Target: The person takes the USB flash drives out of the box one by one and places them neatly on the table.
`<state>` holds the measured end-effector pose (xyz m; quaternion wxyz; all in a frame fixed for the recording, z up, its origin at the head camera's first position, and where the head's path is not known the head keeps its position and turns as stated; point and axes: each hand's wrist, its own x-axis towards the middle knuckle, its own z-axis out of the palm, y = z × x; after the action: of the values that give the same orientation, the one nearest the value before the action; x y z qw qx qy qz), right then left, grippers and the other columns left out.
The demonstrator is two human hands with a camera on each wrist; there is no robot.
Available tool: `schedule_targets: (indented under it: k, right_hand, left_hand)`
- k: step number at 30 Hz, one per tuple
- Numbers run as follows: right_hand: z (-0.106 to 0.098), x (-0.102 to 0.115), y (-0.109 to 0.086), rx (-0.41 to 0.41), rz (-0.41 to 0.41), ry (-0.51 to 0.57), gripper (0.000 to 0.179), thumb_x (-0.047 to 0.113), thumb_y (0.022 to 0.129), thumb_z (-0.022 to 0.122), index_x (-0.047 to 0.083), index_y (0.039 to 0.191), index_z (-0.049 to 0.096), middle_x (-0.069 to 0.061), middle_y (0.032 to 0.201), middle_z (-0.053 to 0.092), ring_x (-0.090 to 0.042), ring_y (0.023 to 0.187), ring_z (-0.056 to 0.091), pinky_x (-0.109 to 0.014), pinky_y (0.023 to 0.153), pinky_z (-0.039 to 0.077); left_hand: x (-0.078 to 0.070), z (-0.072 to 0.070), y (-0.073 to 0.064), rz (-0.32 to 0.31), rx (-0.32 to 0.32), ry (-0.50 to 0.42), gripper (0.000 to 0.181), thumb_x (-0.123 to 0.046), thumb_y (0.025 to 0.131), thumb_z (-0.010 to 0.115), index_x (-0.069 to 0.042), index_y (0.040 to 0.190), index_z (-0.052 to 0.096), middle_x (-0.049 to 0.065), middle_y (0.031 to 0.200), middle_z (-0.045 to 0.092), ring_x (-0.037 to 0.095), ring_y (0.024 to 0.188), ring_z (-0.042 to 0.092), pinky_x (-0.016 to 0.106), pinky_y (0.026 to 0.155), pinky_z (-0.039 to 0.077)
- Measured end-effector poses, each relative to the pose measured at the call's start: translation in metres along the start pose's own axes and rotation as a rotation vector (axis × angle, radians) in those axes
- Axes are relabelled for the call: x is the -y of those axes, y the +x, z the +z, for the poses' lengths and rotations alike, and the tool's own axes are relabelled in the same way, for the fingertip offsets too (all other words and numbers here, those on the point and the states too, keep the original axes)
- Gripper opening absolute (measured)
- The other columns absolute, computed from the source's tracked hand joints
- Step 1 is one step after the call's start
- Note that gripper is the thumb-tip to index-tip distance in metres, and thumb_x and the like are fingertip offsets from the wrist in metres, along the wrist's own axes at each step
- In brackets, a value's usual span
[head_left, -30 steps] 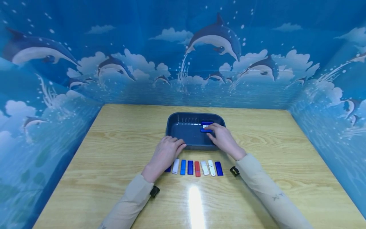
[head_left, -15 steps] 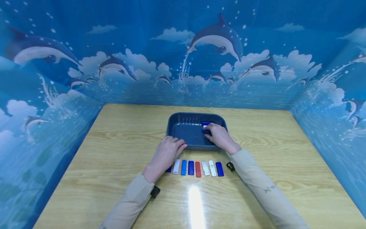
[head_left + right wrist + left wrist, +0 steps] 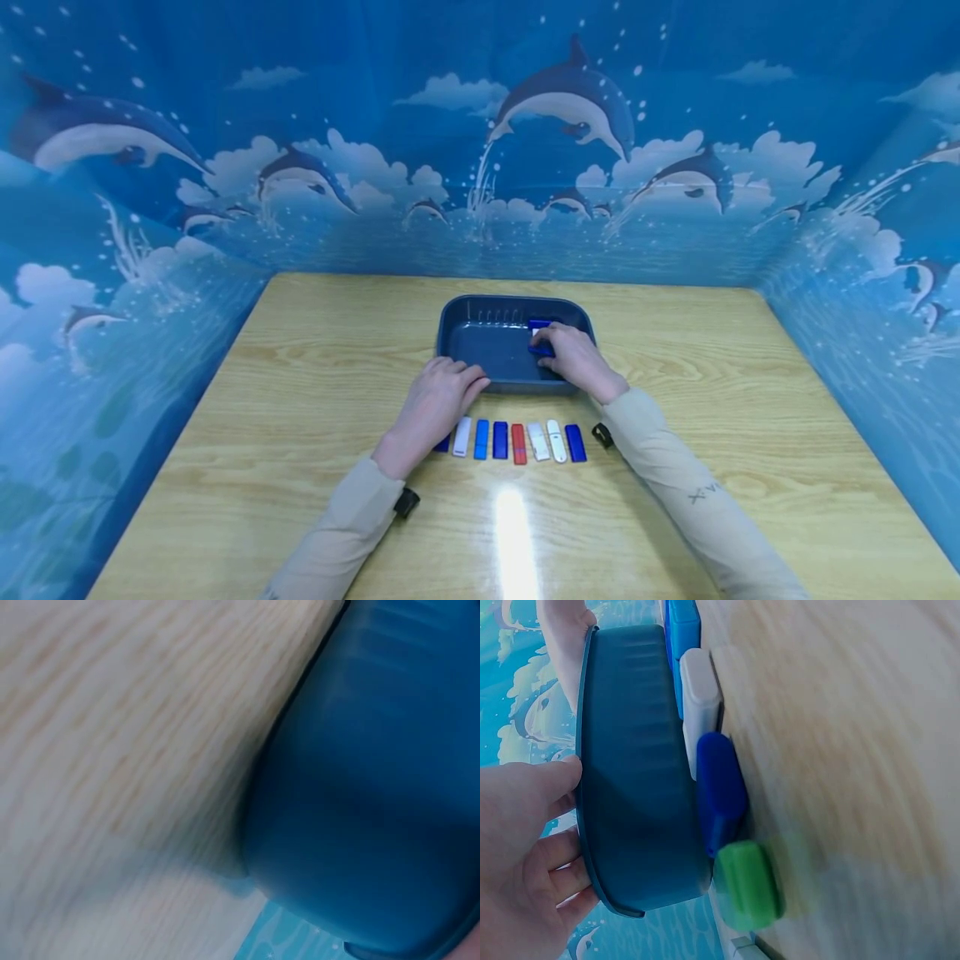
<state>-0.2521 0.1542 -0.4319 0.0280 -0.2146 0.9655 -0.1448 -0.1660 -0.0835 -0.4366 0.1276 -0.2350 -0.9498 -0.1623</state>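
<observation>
A dark blue plastic tray (image 3: 480, 346) stands on the table. My left hand (image 3: 442, 392) grips its front left rim; in the left wrist view the thumb (image 3: 559, 776) and fingers lie at that rim. My right hand (image 3: 576, 360) reaches over the front right rim into the tray. Its fingers pinch a blue USB stick (image 3: 542, 351) low over the tray floor, partly covered by the hand. Just behind it lie another blue USB stick (image 3: 540, 323) and a white piece, mostly covered by the fingers. The right wrist view shows only the tray's outer wall (image 3: 360, 795) and the table.
In front of the tray runs a row of several USB sticks, among them a red one (image 3: 518, 443), a light blue one (image 3: 481, 439) and a white one (image 3: 556, 440). A green one (image 3: 748, 885) sits at the row's left end, hidden by my left arm in the head view.
The right hand has shifted slightly within the tray, and the blue USB stick at its fingers is a little nearer the front. The left hand has stayed on the rim.
</observation>
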Motion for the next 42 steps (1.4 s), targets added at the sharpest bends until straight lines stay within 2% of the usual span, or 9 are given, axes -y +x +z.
schedule_targets:
  k: [6, 10, 13, 15, 19, 27, 32, 39, 42]
  right_hand:
    - [0.0, -0.001, 0.002, 0.022, -0.001, 0.032, 0.028, 0.008, 0.087, 0.08, 0.01, 0.115, 0.075, -0.007, 0.095, 0.072, -0.021, 0.085, 0.068, -0.038, 0.073, 0.057]
    - [0.001, -0.002, 0.003, 0.049, 0.001, 0.022, 0.03, 0.005, 0.091, 0.074, 0.012, 0.12, 0.074, -0.004, 0.087, 0.066, -0.015, 0.067, 0.057, -0.028, 0.053, 0.044]
    - [0.002, -0.002, 0.003, 0.045, 0.005, 0.027, 0.032, 0.002, 0.091, 0.069, 0.012, 0.121, 0.074, -0.004, 0.082, 0.062, -0.015, 0.061, 0.049, -0.026, 0.048, 0.034]
    - [0.002, -0.003, 0.003, 0.025, -0.004, 0.037, 0.031, 0.001, 0.091, 0.069, 0.012, 0.119, 0.074, -0.004, 0.081, 0.061, -0.016, 0.06, 0.048, -0.026, 0.048, 0.034]
    - [0.003, -0.004, 0.001, -0.053, -0.008, 0.103, 0.026, 0.002, 0.092, 0.071, 0.011, 0.117, 0.074, -0.005, 0.086, 0.065, -0.015, 0.063, 0.053, -0.029, 0.053, 0.042]
    - [-0.005, -0.003, -0.008, -0.216, 0.064, 0.409, 0.029, 0.004, 0.093, 0.072, 0.01, 0.122, 0.07, -0.011, 0.101, 0.069, -0.022, 0.083, 0.071, -0.036, 0.069, 0.06]
    - [-0.016, -0.001, -0.028, -0.242, 0.104, 0.477, 0.032, 0.007, 0.095, 0.071, 0.012, 0.126, 0.067, -0.012, 0.105, 0.067, -0.025, 0.084, 0.072, -0.034, 0.067, 0.061]
    - [-0.032, -0.003, -0.064, -0.238, 0.129, 0.602, 0.033, 0.006, 0.097, 0.069, 0.008, 0.13, 0.063, -0.014, 0.109, 0.062, -0.03, 0.088, 0.071, -0.046, 0.071, 0.061]
    - [-0.034, -0.006, -0.08, -0.239, 0.144, 0.614, 0.033, 0.007, 0.096, 0.069, 0.008, 0.129, 0.063, -0.014, 0.11, 0.062, -0.029, 0.089, 0.071, -0.049, 0.074, 0.061]
  left_hand:
    - [0.0, -0.001, 0.0, 0.001, -0.002, 0.002, 0.02, -0.029, 0.103, 0.061, -0.016, 0.106, 0.076, 0.0, 0.098, 0.075, 0.02, 0.094, 0.069, 0.043, 0.107, 0.048]
    - [0.0, -0.001, 0.0, 0.003, 0.0, 0.002, 0.02, -0.029, 0.103, 0.061, -0.016, 0.106, 0.076, 0.0, 0.098, 0.075, 0.02, 0.094, 0.069, 0.044, 0.106, 0.048]
    - [-0.001, -0.002, 0.0, 0.005, -0.001, -0.004, 0.02, -0.028, 0.103, 0.061, -0.016, 0.106, 0.076, 0.001, 0.098, 0.075, 0.02, 0.094, 0.069, 0.044, 0.106, 0.048]
    - [-0.001, -0.003, 0.0, 0.006, -0.002, -0.006, 0.02, -0.028, 0.103, 0.061, -0.016, 0.106, 0.076, 0.001, 0.099, 0.075, 0.02, 0.094, 0.069, 0.045, 0.106, 0.048]
    - [-0.001, -0.002, 0.0, 0.008, -0.005, 0.001, 0.02, -0.029, 0.103, 0.061, -0.016, 0.106, 0.076, 0.001, 0.099, 0.075, 0.02, 0.095, 0.069, 0.045, 0.106, 0.048]
    - [0.0, -0.001, -0.001, 0.009, -0.002, 0.003, 0.023, -0.031, 0.104, 0.059, -0.015, 0.107, 0.077, 0.001, 0.1, 0.076, 0.02, 0.095, 0.07, 0.044, 0.106, 0.049]
    - [0.0, 0.0, -0.001, 0.013, -0.009, 0.004, 0.022, -0.03, 0.104, 0.06, -0.015, 0.106, 0.077, 0.001, 0.099, 0.076, 0.02, 0.094, 0.07, 0.044, 0.105, 0.049]
    - [0.0, 0.001, -0.001, 0.011, -0.022, 0.001, 0.02, -0.029, 0.103, 0.062, -0.015, 0.105, 0.077, 0.0, 0.096, 0.075, 0.019, 0.092, 0.07, 0.043, 0.105, 0.049]
    - [0.0, 0.0, 0.0, 0.006, -0.016, 0.004, 0.021, -0.029, 0.103, 0.062, -0.015, 0.105, 0.077, 0.0, 0.097, 0.075, 0.018, 0.092, 0.07, 0.044, 0.106, 0.049]
